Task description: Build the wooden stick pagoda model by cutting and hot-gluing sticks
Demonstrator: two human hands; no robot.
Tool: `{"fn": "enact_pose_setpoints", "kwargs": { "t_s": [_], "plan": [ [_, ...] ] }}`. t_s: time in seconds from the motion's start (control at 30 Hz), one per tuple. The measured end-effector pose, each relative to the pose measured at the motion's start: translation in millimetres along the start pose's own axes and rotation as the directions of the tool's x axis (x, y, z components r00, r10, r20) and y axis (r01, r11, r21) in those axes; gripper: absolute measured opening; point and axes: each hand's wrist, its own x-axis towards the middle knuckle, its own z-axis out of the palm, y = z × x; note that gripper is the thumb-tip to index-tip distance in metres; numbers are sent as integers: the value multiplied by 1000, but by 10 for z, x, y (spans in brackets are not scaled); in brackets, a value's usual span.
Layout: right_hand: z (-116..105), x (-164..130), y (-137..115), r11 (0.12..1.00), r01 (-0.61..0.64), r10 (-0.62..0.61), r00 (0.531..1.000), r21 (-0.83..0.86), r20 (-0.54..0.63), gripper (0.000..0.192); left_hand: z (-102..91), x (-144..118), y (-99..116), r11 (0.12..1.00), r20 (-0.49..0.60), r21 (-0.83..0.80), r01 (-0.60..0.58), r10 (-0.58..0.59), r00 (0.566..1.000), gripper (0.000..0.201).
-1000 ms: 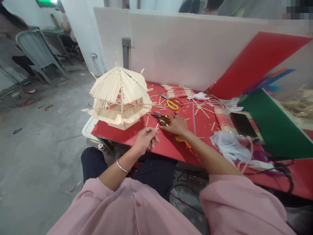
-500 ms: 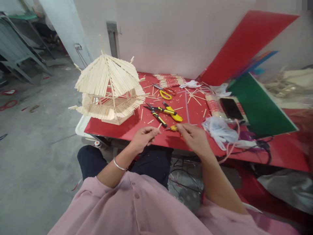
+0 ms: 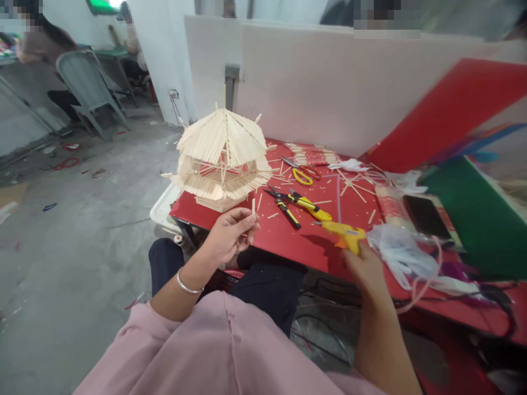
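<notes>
The person wears a loose pink shirt point(image 3: 230, 356) with sleeves pushed up, dark trousers point(image 3: 267, 291), and a silver bangle point(image 3: 186, 285) on the left wrist.

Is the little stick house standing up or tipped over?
Standing upright. The pale wooden stick house sits flat on its base at the corner of the red table, with its pointed roof on top.

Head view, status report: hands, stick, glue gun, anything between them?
Left hand pinches short stick upright. Right hand grips yellow glue gun, nozzle toward stick. Gap between them open; pliers lie beyond.
</notes>
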Motion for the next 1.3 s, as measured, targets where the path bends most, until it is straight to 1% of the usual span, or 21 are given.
{"fn": "enact_pose_setpoints", "kwargs": {
  "t_s": [0.07, 0.13, 0.2, 0.27, 0.3, 0.37, 0.43, 0.5, 0.57, 0.63, 0.73, 0.83, 0.9, 0.97, 1.13, 1.3],
  "plan": [
    [-84, -109, -119, 986, -18, 28, 998, 164, -63, 23, -37, -45, 111, 999, 0, 20, -51, 51, 999, 39],
    [-172, -196, -323, 936, -7, 40, 995, 352, -86, 22, -56, -77, 245, 995, -1, 43, -95, 95, 995, 32],
    [-275, -246, -620, 844, 36, 12, 996, 535, -86, 23, -58, -92, 396, 991, -21, 61, -121, 122, 992, 27],
    [-398, -254, -992, 761, 90, -35, 994, 643, -99, 30, -55, -84, 548, 990, -66, 63, -127, 131, 989, 24],
    [-461, -244, -1193, 763, 115, -66, 993, 637, -100, 34, -54, -73, 619, 991, -93, 58, -124, 129, 987, 23],
    [-573, -199, -1598, 852, 160, -58, 975, 498, -215, 46, -56, -35, 741, 993, -138, 41, -113, 118, 983, 22],
    [-642, -127, -1961, 899, 212, -84, 943, 384, -323, 54, -64, 18, 830, 995, -162, 14, -99, 100, 982, 20],
    [-659, -34, -2246, 904, 297, -165, 906, 307, -389, 55, -70, 80, 885, 997, -180, -11, -80, 77, 981, 18],
    [-633, 71, -2444, 900, 373, -251, 865, 224, -434, 49, -72, 145, 917, 998, -196, -31, -59, 52, 979, 18],
    [-588, 174, -2569, 901, 415, -314, 829, 131, -463, 39, -71, 201, 937, 998, -202, -44, -42, 33, 979, 19],
    [-522, 306, -2667, 894, 447, -397, 790, -2, -467, 30, -82, 254, 959, 998, -186, -54, -34, 24, 982, 19],
    [-479, 401, -2717, 866, 486, -481, 753, -112, -450, 30, -121, 266, 977, 999, -161, -50, -15, 7, 987, 20],
    [-468, 444, -2746, 847, 509, -520, 733, -154, -438, 31, -154, 259, 987, 1000, -141, -30, 8, -12, 990, 21],
    [-469, 475, -2778, 839, 513, -539, 733, -182, -416, 33, -181, 250, 995, 1000, -130, -5, 14, -14, 991, 21],
    [-488, 526, -2858, 836, 497, -549, 771, -235, -324, 38, -206, 260, 1005, 999, -147, 33, -18, 23, 989, 19],
    [-480, 554, -2892, 814, 515, -578, 761, -267, -295, 41, -224, 287, 1007, 999, -140, 38, -37, 42, 989, 19]
  ]
}}
